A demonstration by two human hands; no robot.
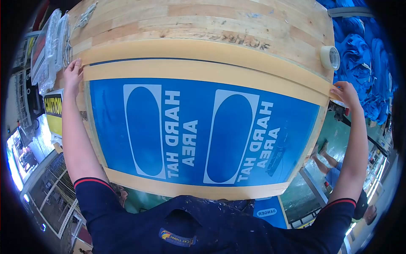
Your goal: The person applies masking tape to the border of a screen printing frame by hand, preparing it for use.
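A blue screen-printing screen point(110, 122) lies in front of me, with mirrored "HARD HAT AREA" lettering and two pale-framed ovals. A band of tan tape point(169, 70) covers its far edge. Just beyond that, a long tan tape strip point(194, 47) stretches across the width, with a thin dark gap between the two. My left hand point(72, 75) pinches the strip's left end at the far left corner. At the far right corner, my right hand point(347, 94) has its fingers closed on the other end. More tan tape runs along the near edge.
A tape roll point(330, 58) stands at the wooden table's point(253, 19) right edge. Crumpled blue material point(357, 59) is piled beyond it. At left are a yellow CAUTION sign point(53, 110) and plastic-wrapped items point(50, 55). Another person's legs point(325, 163) show at right.
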